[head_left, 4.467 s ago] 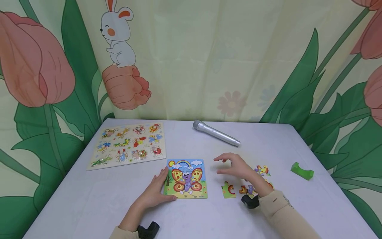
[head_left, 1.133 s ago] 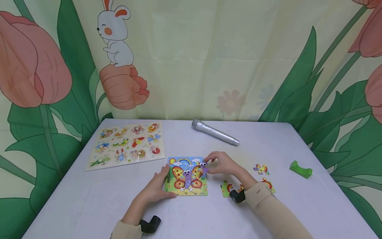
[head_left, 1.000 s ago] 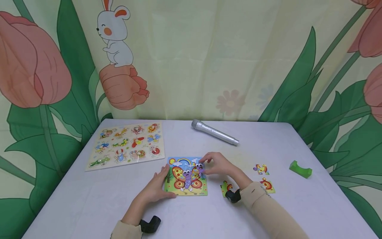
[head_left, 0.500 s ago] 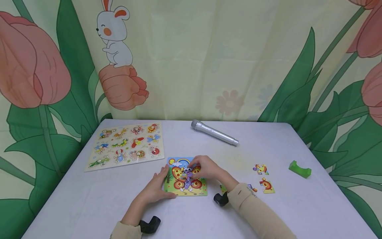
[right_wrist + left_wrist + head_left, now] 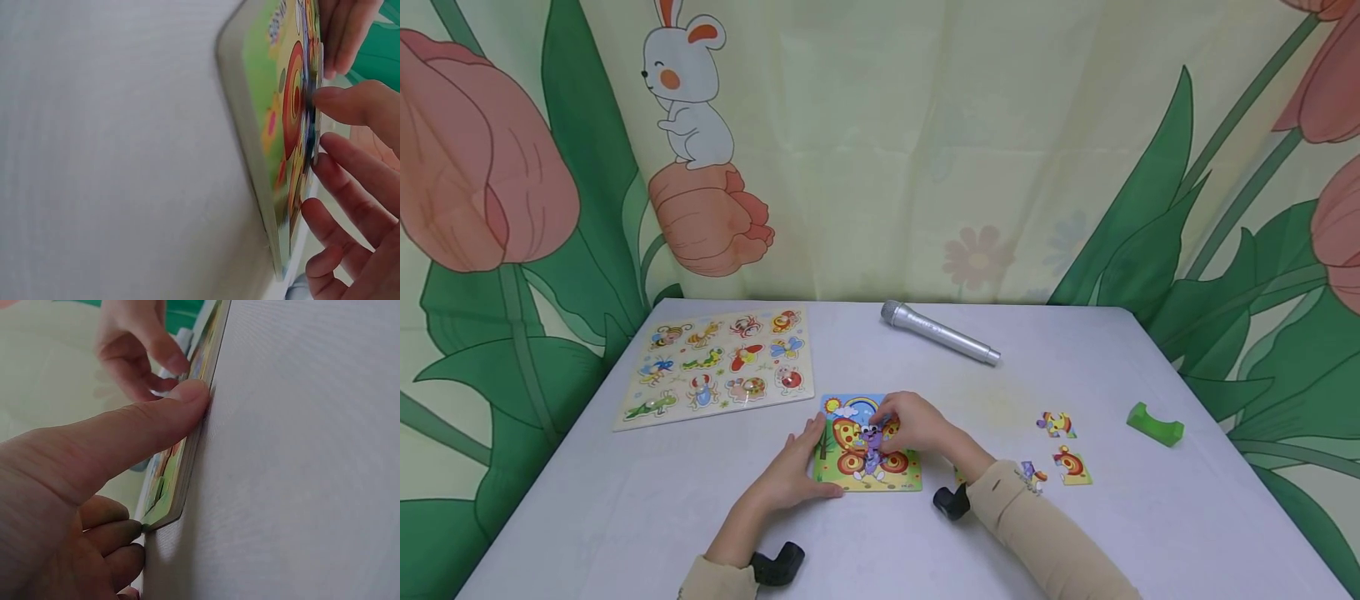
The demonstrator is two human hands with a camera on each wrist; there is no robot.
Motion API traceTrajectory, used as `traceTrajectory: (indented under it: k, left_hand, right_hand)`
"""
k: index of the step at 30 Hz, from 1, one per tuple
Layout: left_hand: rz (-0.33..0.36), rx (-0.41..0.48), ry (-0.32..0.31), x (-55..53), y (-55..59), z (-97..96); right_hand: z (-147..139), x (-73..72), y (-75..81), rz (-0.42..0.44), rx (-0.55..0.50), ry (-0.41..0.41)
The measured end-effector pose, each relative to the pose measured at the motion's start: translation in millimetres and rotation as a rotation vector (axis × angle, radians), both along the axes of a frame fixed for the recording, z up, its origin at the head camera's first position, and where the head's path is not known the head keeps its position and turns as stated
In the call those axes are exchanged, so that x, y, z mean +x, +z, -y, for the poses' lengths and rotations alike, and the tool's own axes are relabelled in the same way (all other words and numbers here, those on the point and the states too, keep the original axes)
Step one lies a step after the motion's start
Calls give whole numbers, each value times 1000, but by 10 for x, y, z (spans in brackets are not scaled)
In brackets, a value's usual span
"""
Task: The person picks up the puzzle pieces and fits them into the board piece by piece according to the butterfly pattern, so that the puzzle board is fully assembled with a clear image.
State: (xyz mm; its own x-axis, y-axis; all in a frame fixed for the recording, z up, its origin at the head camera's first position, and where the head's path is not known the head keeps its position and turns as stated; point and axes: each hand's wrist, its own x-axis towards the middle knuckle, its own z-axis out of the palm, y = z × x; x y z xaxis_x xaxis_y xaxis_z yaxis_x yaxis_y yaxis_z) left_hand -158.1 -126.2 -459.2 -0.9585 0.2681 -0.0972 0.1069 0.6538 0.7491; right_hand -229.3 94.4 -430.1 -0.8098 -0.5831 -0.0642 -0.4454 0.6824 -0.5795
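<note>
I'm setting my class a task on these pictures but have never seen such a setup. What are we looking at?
There is no robot: these are a person's two bare hands. The wide view comes from a camera worn on the head; the two close-ups come from one on each wrist. The left hand rests against the edges of a butterfly board. The right hand pinches a purple puzzle piece at that board. On the white table also lie an insect board, a silver microphone, a green block and loose puzzle pieces, some partly hidden by the right arm.
</note>
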Motion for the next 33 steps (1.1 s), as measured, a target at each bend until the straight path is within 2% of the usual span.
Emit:
traceTrajectory:
  k: [15,21,33]
  left_hand:
    - [-9,-5,-11,-4,-12,4]
    - [-8,-9,-10,-4,-7,7]
    - [-47,7,-41,-9,-20,21]
  right_hand:
    - [85,46,24,-65,129,-20]
    - [97,50,34,-63,137,-22]
    - [109,66,74,-118,213,38]
